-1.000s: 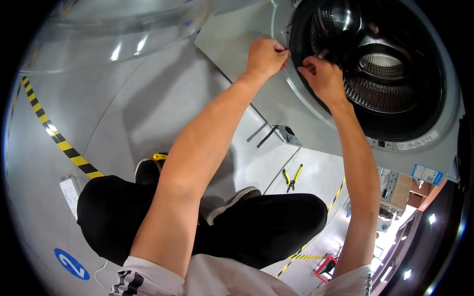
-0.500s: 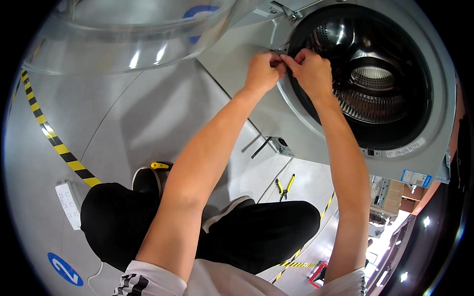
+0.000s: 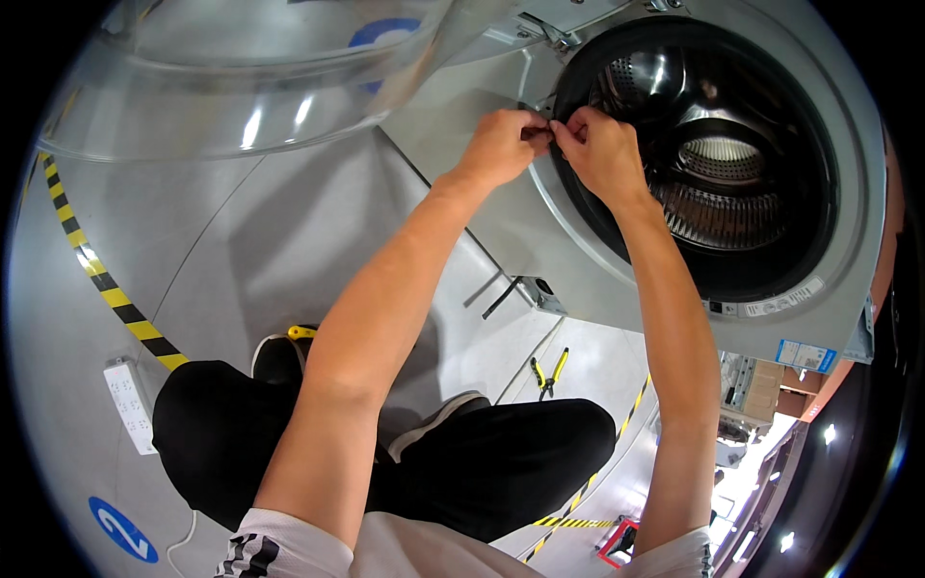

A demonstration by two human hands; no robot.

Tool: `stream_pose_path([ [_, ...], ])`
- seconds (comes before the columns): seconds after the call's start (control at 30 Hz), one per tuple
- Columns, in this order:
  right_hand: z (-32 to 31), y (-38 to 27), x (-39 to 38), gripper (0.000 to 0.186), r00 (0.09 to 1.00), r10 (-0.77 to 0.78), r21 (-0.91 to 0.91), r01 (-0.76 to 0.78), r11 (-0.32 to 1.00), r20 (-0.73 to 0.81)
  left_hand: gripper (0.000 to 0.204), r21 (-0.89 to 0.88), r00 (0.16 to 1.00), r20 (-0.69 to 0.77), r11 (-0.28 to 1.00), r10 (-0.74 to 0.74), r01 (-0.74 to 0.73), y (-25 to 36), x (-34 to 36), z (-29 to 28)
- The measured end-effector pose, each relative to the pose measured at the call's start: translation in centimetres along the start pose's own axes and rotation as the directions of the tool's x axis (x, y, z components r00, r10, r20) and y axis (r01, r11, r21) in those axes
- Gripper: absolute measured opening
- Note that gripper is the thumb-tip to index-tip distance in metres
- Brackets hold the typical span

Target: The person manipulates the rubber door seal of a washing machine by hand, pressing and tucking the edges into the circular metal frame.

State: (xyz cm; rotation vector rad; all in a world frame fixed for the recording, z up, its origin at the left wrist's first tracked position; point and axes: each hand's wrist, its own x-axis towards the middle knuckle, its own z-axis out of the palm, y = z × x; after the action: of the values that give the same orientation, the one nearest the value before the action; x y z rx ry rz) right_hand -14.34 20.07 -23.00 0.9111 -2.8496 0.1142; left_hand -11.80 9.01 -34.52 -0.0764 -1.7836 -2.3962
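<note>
A grey front-loading washing machine point(image 3: 520, 231) has its round opening facing me, ringed by a black rubber door gasket point(image 3: 655, 265). Inside shows the perforated metal drum point(image 3: 723, 159). My left hand point(image 3: 499, 146) is closed in a pinch at the left edge of the gasket. Fingertip to fingertip with it, my right hand point(image 3: 602, 152) also pinches there, its fingers against the gasket's rim. Whatever small thing lies between the fingertips is hidden. Just above the hands, a metal hinge point(image 3: 561, 40) sits on the machine's front.
A large clear plastic bowl-shaped piece point(image 3: 241, 116) fills the upper left. On the floor lie yellow-handled pliers point(image 3: 549, 374), a yellow-handled tool point(image 3: 302, 332) by my foot, and a white power strip point(image 3: 129, 405). Black-yellow tape point(image 3: 116, 294) marks the floor. A small metal box point(image 3: 540, 294) adjoins the machine.
The view has shifted slightly. Both hands have slid a little down along the gasket's left rim, still pinching close together.
</note>
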Motion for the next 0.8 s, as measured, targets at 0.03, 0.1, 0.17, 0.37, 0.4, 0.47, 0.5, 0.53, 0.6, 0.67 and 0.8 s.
stream_pose_path([
  [0.03, -0.1, 0.0, 0.1, 0.024, 1.000, -0.006, 0.003, 0.006, 1.000, 0.023, 0.020, -0.007, 1.000, 0.002, 1.000, -0.008, 0.008, 0.1, -0.1, 0.0],
  [0.1, 0.0, 0.3, 0.2, 0.025, 1.000, -0.007, -0.005, 0.007, 1.000, 0.025, 0.019, -0.022, 1.000, 0.007, 0.999, -0.023, 0.023, 0.3, -0.3, 0.1],
  [0.17, 0.2, 0.3, 0.3, 0.025, 1.000, 0.005, 0.008, -0.005, 1.000, 0.019, 0.019, 0.077, 0.998, -0.049, 0.996, 0.036, -0.032, -0.2, -0.1, 0.5],
  [0.37, -0.5, -0.1, 0.2, 0.026, 0.987, 0.126, 0.138, -0.139, 0.981, 0.103, 0.020, 0.279, 0.952, -0.268, 0.958, 0.145, -0.068, 0.5, -0.5, 2.3],
  [0.4, -0.8, -0.3, 0.0, 0.026, 0.977, 0.160, 0.171, -0.182, 0.968, 0.139, 0.020, 0.286, 0.949, -0.295, 0.958, 0.112, -0.024, 0.7, -0.6, 2.5],
  [0.47, -1.1, -0.1, -0.4, 0.027, 0.976, 0.155, 0.190, -0.182, 0.965, 0.150, 0.020, 0.309, 0.927, -0.361, 0.951, 0.101, 0.016, 0.6, -0.5, 2.9],
  [0.5, -0.8, 0.3, -0.8, 0.027, 0.984, 0.119, 0.176, -0.141, 0.974, 0.129, 0.019, 0.319, 0.914, -0.394, 0.947, 0.096, 0.037, 0.5, -0.4, 3.1],
  [0.53, -1.0, 0.5, -1.1, 0.027, 0.990, 0.088, 0.157, -0.104, 0.982, 0.109, 0.018, 0.291, 0.908, -0.409, 0.956, 0.090, 0.036, 0.5, -0.4, 3.3],
  [0.6, -1.6, 0.6, -1.7, 0.027, 0.984, 0.119, 0.110, -0.134, 0.985, 0.133, 0.017, 0.238, 0.895, -0.440, 0.971, 0.077, 0.033, 0.5, -0.4, 3.2],
  [0.67, -1.9, 0.7, -2.0, 0.027, 0.983, 0.125, 0.074, -0.136, 0.988, 0.133, 0.015, 0.265, 0.915, -0.392, 0.964, 0.094, 0.015, 0.2, 0.0, 2.7],
  [0.8, -1.7, 0.9, -2.2, 0.027, 0.975, 0.203, 0.195, -0.217, 0.956, 0.091, 0.010, 0.415, 0.923, -0.295, 0.903, 0.247, -0.109, 0.0, 0.5, 2.1],
])
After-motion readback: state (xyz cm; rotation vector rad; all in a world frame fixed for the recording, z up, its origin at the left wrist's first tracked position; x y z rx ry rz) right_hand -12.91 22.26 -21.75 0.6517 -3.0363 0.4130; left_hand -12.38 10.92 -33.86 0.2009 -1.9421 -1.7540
